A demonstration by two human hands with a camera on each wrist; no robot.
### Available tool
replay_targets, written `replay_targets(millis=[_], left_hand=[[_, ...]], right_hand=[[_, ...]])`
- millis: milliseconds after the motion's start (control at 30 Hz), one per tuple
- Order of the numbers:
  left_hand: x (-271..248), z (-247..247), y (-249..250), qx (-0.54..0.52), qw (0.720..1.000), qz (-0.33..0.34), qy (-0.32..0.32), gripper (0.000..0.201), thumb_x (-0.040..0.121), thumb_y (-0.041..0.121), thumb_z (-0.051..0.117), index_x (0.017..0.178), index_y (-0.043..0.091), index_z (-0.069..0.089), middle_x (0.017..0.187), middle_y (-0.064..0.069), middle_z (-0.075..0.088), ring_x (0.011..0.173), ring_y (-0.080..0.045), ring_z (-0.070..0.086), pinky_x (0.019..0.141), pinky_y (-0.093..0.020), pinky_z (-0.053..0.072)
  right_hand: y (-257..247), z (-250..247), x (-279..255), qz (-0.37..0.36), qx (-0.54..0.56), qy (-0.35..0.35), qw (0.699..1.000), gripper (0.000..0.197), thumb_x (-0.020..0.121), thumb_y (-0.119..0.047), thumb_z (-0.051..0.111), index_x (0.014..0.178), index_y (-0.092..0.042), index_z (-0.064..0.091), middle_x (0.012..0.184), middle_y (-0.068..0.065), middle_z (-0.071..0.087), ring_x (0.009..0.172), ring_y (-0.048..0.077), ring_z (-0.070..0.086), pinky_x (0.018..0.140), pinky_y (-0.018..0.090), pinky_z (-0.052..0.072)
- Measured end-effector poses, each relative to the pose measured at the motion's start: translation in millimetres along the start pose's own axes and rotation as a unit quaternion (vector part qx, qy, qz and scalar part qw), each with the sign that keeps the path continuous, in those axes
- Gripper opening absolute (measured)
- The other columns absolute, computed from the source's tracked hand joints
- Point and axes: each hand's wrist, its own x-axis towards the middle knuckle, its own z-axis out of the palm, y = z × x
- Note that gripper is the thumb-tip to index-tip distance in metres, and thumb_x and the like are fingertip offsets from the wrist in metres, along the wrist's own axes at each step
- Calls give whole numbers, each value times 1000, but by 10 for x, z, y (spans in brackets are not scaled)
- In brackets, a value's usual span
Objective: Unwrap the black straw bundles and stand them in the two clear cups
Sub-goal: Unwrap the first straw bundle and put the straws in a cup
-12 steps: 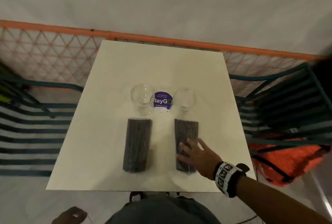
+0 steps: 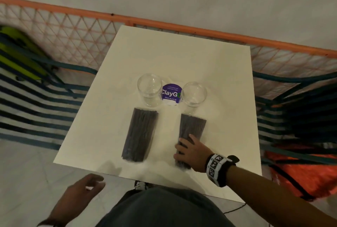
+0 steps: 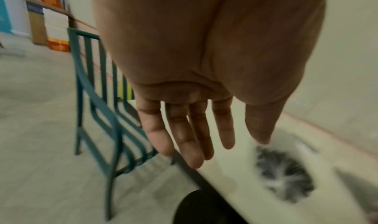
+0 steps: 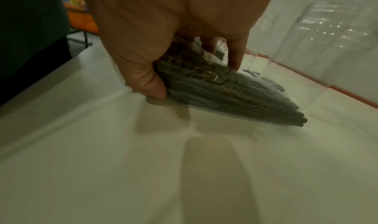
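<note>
Right hand (image 2: 191,151) wrapped round the near end of the right straw bundle (image 2: 191,130), flat on the white table (image 2: 182,53) before the right cup (image 2: 194,94); left hand (image 2: 80,195) slack, empty; better lifted level, wrapper kept shut.

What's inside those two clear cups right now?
Nothing that shows: the left cup and right cup look empty. Both straw bundles, left and right, lie wrapped on the table. The purple sticker sits between the cups.
</note>
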Motion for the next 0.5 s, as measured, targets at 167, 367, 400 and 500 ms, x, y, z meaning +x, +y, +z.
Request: replay_targets(millis=[167, 367, 400, 500], left_hand=[[-85, -6, 983, 26, 984, 178, -4, 39, 84, 56, 62, 119, 42, 54, 112, 19, 63, 85, 0, 67, 75, -23, 56], [28, 244, 2022, 28, 931, 363, -16, 81, 83, 63, 61, 150, 44, 20, 149, 18, 39, 122, -3, 52, 100, -25, 48], [52, 287, 2137, 31, 923, 383, -17, 82, 84, 63, 61, 151, 42, 19, 150, 14, 42, 123, -5, 54, 101, -27, 48], [178, 419, 2333, 58, 914, 403, 4, 69, 87, 52, 63, 146, 37, 31, 132, 7, 62, 101, -8, 68, 88, -31, 56]], right_hand=[[126, -150, -55, 29, 158, 99, 982, 42, 79, -39, 63, 120, -37, 52, 131, -6, 56, 125, 24, 48, 106, 47, 38], [245, -556, -337, 142, 524, 250, 802, 64, 67, -38, 67, 129, -30, 52, 126, -7, 59, 112, 15, 55, 92, 30, 47], [231, -578, -367, 140, 554, 268, 776, 63, 67, -37, 68, 128, -32, 52, 123, -7, 61, 109, 13, 58, 91, 28, 48], [167, -551, -407, 164, 600, 289, 728, 63, 70, -30, 75, 123, -45, 44, 115, -12, 64, 102, 7, 63, 87, 25, 51]])
